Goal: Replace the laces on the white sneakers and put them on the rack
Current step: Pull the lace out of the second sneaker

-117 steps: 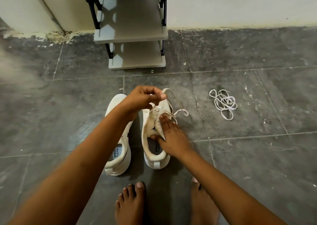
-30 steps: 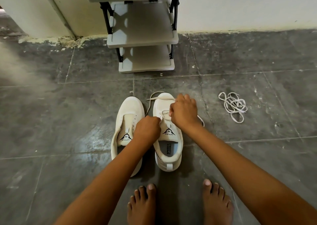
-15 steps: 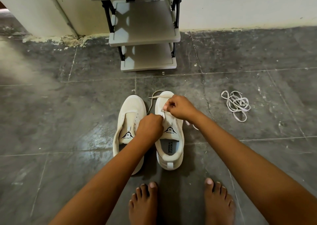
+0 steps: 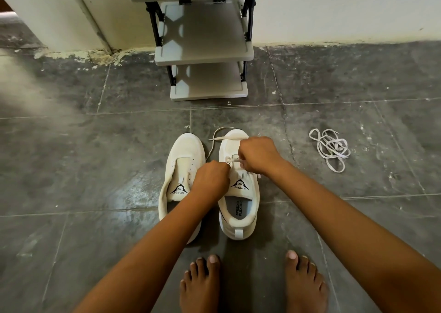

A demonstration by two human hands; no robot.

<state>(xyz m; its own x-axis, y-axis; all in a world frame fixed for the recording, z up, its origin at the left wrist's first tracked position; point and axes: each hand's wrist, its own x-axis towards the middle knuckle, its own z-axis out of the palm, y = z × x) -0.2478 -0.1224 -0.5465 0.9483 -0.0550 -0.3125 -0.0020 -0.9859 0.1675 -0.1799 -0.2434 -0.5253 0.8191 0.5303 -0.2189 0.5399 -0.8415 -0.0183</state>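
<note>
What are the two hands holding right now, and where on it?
Both grip the lace over the eyelets of the right-hand sneaker: the right hand pinches it mid-run; the left hand has its fingers hidden, the exact spot unclear.

We take this for a home, likely an entryway or hall corner: a small grey shoe rack (image 4: 202, 50) stands against a plain pale wall (image 4: 334, 10), the floor (image 4: 95, 169) is dark scuffed tile, and bare feet (image 4: 202, 286) stand on it beside white sneakers (image 4: 238, 207).
</note>
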